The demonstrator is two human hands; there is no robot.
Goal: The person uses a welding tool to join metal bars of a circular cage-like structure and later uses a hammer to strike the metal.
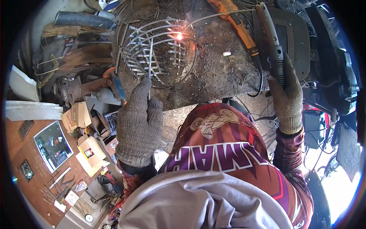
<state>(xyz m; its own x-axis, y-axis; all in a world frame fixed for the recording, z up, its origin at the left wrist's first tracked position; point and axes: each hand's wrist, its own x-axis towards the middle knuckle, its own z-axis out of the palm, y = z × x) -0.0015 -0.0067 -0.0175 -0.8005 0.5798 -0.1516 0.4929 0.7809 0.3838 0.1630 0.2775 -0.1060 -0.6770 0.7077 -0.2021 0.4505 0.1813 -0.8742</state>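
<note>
My right hand (288, 95), in a knitted work glove, is wrapped around a grey welding electrode holder (271, 32). From its far end a thin welding electrode (221, 14) runs left toward a bright, glowing weld spot (179, 36), with some smoke above. That spot lies on a round metal frame (152, 49) of curved rods and short crossbars on the workbench. My left hand (139, 122), gloved too, is closed around a thin metal rod (151, 57) that reaches up over the frame. Whether this rod is joined to the frame, I cannot tell.
An orange power tool (236, 26) with a black cord lies on the dark workbench (213, 76), near a small white piece (227, 54). A dark rounded panel (297, 42) stands right. Left are a grey pipe (84, 20), cardboard boxes (90, 150) and a brown board (23, 152) with tools.
</note>
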